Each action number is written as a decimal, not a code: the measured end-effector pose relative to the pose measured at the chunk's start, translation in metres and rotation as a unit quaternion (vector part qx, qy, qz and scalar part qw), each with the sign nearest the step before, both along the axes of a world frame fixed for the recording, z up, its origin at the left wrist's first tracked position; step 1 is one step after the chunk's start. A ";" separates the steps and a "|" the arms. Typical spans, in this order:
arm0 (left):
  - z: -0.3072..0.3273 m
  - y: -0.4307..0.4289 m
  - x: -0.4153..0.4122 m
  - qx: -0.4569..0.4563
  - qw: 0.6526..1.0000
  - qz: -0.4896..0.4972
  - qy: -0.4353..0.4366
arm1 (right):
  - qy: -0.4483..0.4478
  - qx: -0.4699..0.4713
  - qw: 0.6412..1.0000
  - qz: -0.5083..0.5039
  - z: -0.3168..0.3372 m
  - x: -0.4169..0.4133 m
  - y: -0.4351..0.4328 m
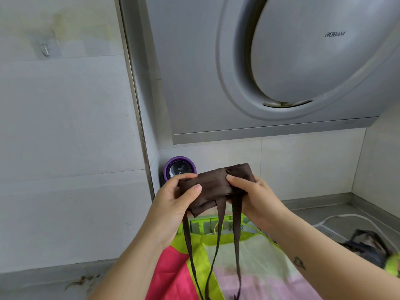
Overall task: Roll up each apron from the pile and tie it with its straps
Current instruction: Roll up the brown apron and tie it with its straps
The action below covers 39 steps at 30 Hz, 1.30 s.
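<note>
A brown apron [216, 180] is rolled into a short thick bundle and held in the air in front of the wall. My left hand [175, 198] grips its left end, thumb on top. At the right end, my right hand [251, 191] grips the roll with its thumb pressed on the front. Three brown straps [218, 239] hang loose from under the roll down toward the counter. Below them lies a spread apron [249, 263] in pink, lime green and pale panels.
A grey range hood [281, 72] fills the upper right. A purple-rimmed round gadget [180, 168] stands in the corner behind the roll. A dark crumpled cloth [365, 245] and a white cable [346, 217] lie on the steel counter at right. A wall hook [45, 50] is at upper left.
</note>
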<state>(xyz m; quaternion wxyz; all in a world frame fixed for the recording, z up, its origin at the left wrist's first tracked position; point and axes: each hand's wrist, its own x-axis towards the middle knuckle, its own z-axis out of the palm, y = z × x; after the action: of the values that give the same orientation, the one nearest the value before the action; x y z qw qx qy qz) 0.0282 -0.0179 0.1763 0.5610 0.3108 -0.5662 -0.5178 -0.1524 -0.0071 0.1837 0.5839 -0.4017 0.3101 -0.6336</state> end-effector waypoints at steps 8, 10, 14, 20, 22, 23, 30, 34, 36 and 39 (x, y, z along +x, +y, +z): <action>0.011 -0.011 0.008 -0.011 0.997 0.077 -0.013 | 0.248 -0.197 0.927 -0.201 0.012 0.019 0.032; 0.015 -0.009 0.001 -0.014 0.996 0.084 0.007 | 0.380 -0.128 0.915 0.039 -0.003 0.035 0.038; 0.024 -0.002 -0.016 -0.012 0.996 0.073 0.052 | 0.504 -0.087 0.854 0.093 -0.032 0.060 0.020; 0.028 0.005 -0.018 0.038 0.993 0.014 0.113 | 0.396 -0.061 0.916 0.005 -0.004 0.035 0.003; 0.026 0.005 -0.018 0.060 0.991 -0.001 0.120 | 0.439 -0.063 0.896 0.004 0.003 0.030 0.001; 0.025 0.005 -0.017 0.073 0.990 -0.008 0.121 | 0.459 -0.056 0.887 -0.004 0.001 0.028 -0.002; 0.014 -0.008 -0.006 0.078 0.994 0.050 0.058 | 0.393 0.028 0.918 0.038 0.002 0.017 -0.001; 0.006 -0.015 0.000 -0.011 0.987 0.130 -0.097 | 0.305 0.095 0.940 0.124 -0.003 0.011 0.000; 0.004 -0.014 0.000 -0.073 0.965 0.160 -0.193 | 0.284 0.122 0.936 0.166 -0.003 0.006 0.000; 0.002 -0.014 0.001 -0.126 0.935 0.171 -0.285 | 0.303 0.128 0.932 0.151 0.001 -0.005 -0.004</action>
<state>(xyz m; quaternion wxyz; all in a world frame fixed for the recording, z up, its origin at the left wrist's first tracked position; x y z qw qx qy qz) 0.0291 -0.0320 0.1788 0.4903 0.4642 -0.7014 -0.2285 -0.1577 -0.0116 0.1848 0.5973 -0.5385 0.4869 -0.3410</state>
